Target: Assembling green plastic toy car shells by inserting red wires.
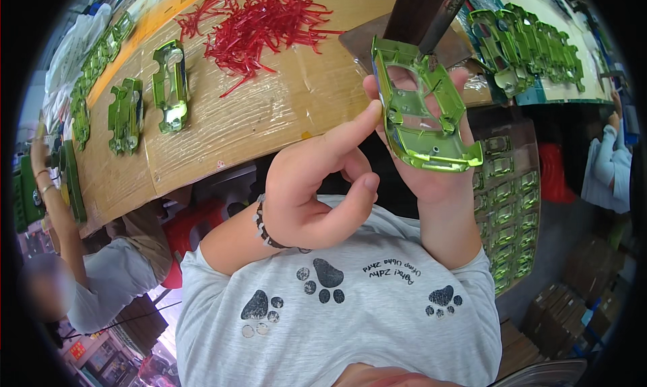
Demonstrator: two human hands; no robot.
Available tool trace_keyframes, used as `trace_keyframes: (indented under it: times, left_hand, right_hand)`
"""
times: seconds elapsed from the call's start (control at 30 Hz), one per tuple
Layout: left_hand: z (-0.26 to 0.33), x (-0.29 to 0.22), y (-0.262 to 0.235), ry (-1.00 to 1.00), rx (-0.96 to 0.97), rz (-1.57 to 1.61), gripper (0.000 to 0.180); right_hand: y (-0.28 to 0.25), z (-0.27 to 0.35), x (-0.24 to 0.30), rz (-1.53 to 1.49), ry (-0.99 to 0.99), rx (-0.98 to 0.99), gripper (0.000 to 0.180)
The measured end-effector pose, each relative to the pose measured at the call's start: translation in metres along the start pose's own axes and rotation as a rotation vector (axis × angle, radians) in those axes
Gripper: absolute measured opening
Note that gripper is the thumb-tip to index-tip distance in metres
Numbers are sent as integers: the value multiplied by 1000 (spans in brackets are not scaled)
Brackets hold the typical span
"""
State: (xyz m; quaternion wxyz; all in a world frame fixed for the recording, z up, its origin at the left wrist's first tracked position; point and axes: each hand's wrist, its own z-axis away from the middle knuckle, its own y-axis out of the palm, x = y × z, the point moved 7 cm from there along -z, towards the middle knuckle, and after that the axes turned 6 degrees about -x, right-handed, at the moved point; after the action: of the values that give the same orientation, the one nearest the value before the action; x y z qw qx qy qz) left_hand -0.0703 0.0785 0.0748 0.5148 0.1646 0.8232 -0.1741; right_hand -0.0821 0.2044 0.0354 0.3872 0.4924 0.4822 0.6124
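A glossy green plastic toy car body shell (pixel 421 141), its hollow side with window openings facing up, rests in my right hand (pixel 438 185). That hand is closed around it from beneath, fingers along its far edges. My left hand (pixel 317 185), with a dark beaded bracelet at the wrist, is to the left of the shell. Its index finger reaches to the shell's left edge, and the thumb stands apart from it with nothing between. The far end of the shell is next to a dark metal post (pixel 428 16) on a flat plate.
Red plastic strips (pixel 263 26) are heaped on the film-covered table (pixel 269 110). More green shells (pixel 170 83) lie at the left, others (pixel 526 46) at the far right. A tray of green parts (pixel 505 205) is at lower right. Co-workers sit at left (pixel 118 272) and right (pixel 606 161).
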Motion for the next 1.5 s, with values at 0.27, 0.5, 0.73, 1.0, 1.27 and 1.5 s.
trace_keyframes:
  times: [0.27,0.5,0.73,1.0,1.27,1.5]
  left_hand:
    - [3,-2,1,25,-32,25,64]
    - [2,-4,2,21,-43,35,65]
    - [2,-9,7,81,55,27,61]
    - [-6,-13,6,133,182,-100,42]
    - [21,32,-80,-23,-239,-159,25]
    - [14,20,-165,120,-469,-259,26]
  right_hand:
    - [3,4,1,-37,12,0,71]
    - [7,5,-1,-74,25,-11,69]
    - [2,9,0,-106,-19,-48,67]
    - [-42,63,-1,161,-70,-267,54]
    - [-176,168,22,-121,-372,-649,41]
    - [-269,244,158,-209,-834,-874,38]
